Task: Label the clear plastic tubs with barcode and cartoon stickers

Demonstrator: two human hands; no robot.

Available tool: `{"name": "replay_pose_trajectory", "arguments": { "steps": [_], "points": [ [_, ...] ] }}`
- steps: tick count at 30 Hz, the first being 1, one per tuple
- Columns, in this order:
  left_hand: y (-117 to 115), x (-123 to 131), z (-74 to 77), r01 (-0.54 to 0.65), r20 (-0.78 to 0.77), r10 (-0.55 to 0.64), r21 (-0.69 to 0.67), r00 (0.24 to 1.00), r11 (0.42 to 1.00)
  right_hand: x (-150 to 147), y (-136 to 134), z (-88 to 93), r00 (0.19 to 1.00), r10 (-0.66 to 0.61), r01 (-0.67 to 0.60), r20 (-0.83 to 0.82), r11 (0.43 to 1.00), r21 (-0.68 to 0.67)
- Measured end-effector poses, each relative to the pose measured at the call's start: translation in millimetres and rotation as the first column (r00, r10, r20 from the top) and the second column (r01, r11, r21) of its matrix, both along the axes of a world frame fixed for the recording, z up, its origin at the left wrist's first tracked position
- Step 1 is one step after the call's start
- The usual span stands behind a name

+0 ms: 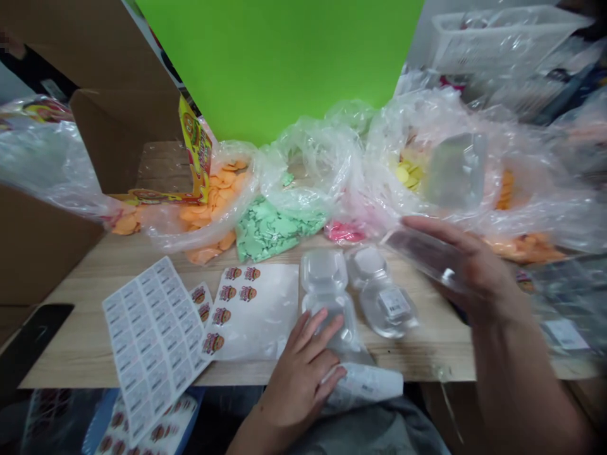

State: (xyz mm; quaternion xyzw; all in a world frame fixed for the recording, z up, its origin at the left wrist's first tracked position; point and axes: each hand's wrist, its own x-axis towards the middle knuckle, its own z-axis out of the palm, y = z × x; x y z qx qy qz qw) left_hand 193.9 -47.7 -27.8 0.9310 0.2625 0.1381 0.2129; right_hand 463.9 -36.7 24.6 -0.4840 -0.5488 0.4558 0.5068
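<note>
My left hand (pixel 303 366) lies near the table's front edge with its fingers stretched over an open clear plastic clamshell case (pixel 327 291). Under its palm lies a stack of clear cases in a wrapper (pixel 365 385). My right hand (pixel 469 265) is raised to the right and grips another open clear clamshell case (pixel 450 189), blurred by motion. A third clear case with a white label (pixel 386 297) rests on the table between my hands.
Plastic bags of orange (pixel 213 196), green (pixel 270 227), pink (pixel 344 230) and yellow (pixel 408 174) pieces line the back of the wooden table (pixel 85 341). Sticker sheets with burger pictures (pixel 237 303) and a label sheet (pixel 152 335) lie at the left. Cardboard boxes (pixel 114 126) stand at the far left.
</note>
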Motion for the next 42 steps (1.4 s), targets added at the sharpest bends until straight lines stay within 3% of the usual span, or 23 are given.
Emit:
{"name": "replay_pose_trajectory", "arguments": {
  "steps": [2, 4, 7, 9, 12, 14, 17, 19, 22, 26, 32, 37, 39, 42],
  "points": [
    [1.1, -4.7, 3.1, 0.023, 0.039, -0.023, -0.018, 0.999, 1.0, 24.3, -15.7, -7.9, 0.972, 0.062, -0.062, 0.225, 0.998, -0.011],
    [2.3, -9.3, 5.8, 0.047, 0.111, -0.045, -0.011, 0.993, 0.999, 37.1, -28.2, -23.3, 0.869, 0.219, -0.177, 0.443, 0.975, -0.135],
    [5.5, -14.4, 10.5, 0.076, 0.237, -0.049, -0.104, 0.97, 0.992, 37.1, -37.1, -44.1, 0.773, 0.325, -0.248, 0.545, 0.945, -0.212],
    [7.0, -18.3, 14.3, 0.077, 0.314, -0.002, -0.226, 0.949, 0.971, 29.2, -39.5, -47.0, 0.779, 0.266, -0.195, 0.567, 0.963, -0.184],
    [4.1, -26.9, 20.2, -0.04, 0.345, 0.194, -0.406, 0.918, 0.913, 7.1, -46.2, -36.1, 0.802, 0.034, -0.001, 0.596, 0.998, -0.055],
    [-1.8, -32.6, 24.4, -0.213, 0.278, 0.41, -0.537, 0.869, 0.816, -14.7, -53.3, -25.8, 0.807, -0.05, 0.049, 0.588, 0.999, 0.017],
    [-11.6, -36.3, 31.1, -0.416, 0.195, 0.676, -0.657, 0.711, 0.628, -51.2, -62.3, -15.0, 0.815, 0.033, -0.065, 0.578, 0.997, 0.035],
    [-15.9, -35.6, 35.0, -0.45, 0.203, 0.737, -0.679, 0.644, 0.581, -72.4, -64.5, -12.6, 0.813, 0.025, -0.112, 0.582, 0.987, 0.114],
    [-18.7, -33.1, 38.8, -0.46, 0.2, 0.756, -0.688, 0.623, 0.561, -93.3, -62.7, -14.2, 0.821, -0.082, -0.095, 0.564, 0.956, 0.277],
    [-18.7, -31.9, 39.9, -0.511, 0.175, 0.815, -0.701, 0.553, 0.497, -103.0, -59.9, -18.4, 0.808, -0.159, -0.05, 0.568, 0.941, 0.336],
    [-14.9, -36.1, 38.8, -0.431, 0.24, 0.727, -0.671, 0.643, 0.603, -104.9, -62.2, -21.1, 0.802, -0.188, -0.007, 0.567, 0.946, 0.323],
    [-12.1, -39.1, 35.7, -0.47, 0.157, 0.76, -0.702, 0.631, 0.535, -109.6, -68.9, -20.9, 0.733, -0.299, -0.081, 0.611, 0.853, 0.515],
    [-12.3, -41.4, 31.9, -0.472, 0.152, 0.758, -0.7, 0.634, 0.535, -107.1, -69.5, -17.9, 0.78, -0.3, -0.071, 0.55, 0.83, 0.553],
    [-12.7, -45.7, 25.8, -0.462, 0.204, 0.718, -0.643, 0.665, 0.611, -94.9, -63.4, -13.5, 0.962, -0.135, 0.03, 0.239, 0.916, 0.399]
  ]
}}
